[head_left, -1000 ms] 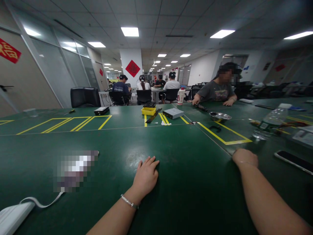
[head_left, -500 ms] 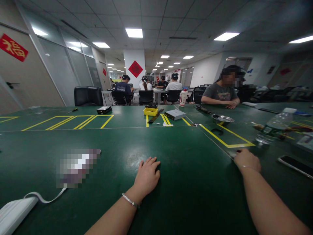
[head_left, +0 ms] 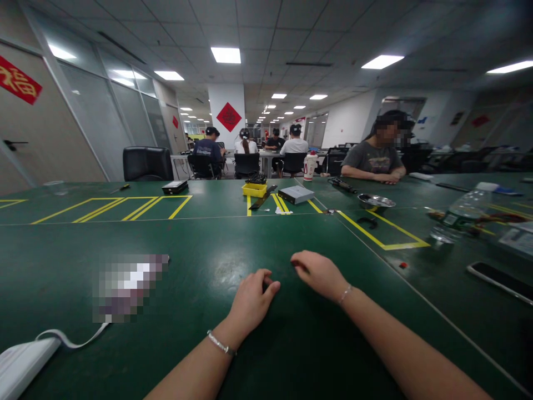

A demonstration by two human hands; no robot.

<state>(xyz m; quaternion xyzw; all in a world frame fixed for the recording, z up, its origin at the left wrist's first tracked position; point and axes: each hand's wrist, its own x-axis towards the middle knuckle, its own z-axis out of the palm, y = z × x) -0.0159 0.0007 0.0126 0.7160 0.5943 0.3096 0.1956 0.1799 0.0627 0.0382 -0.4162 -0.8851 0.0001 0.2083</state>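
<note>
My left hand (head_left: 253, 300) rests on the green table (head_left: 200, 355), a silver bracelet at its wrist. Its fingers bend loosely, with a gap between thumb and forefinger and nothing visible in it. Just to the right, my right hand (head_left: 320, 273) is over the table with its fingers curled together and pointing left. Whether those fingers hold anything is hidden. A small red piece (head_left: 403, 265) lies on the table farther right, apart from both hands.
To the right are a clear water bottle (head_left: 462, 214), a phone (head_left: 502, 282) and a metal bowl (head_left: 377, 201). Farther back sit a yellow tray (head_left: 254, 190) and a grey box (head_left: 296, 194). A white device (head_left: 27, 361) with a strap lies left. A person (head_left: 375, 158) sits across.
My right hand has moved left from the table seam to beside my left hand, uncovering the small red piece. My left hand's fingers have gone from spread to loosely bent.
</note>
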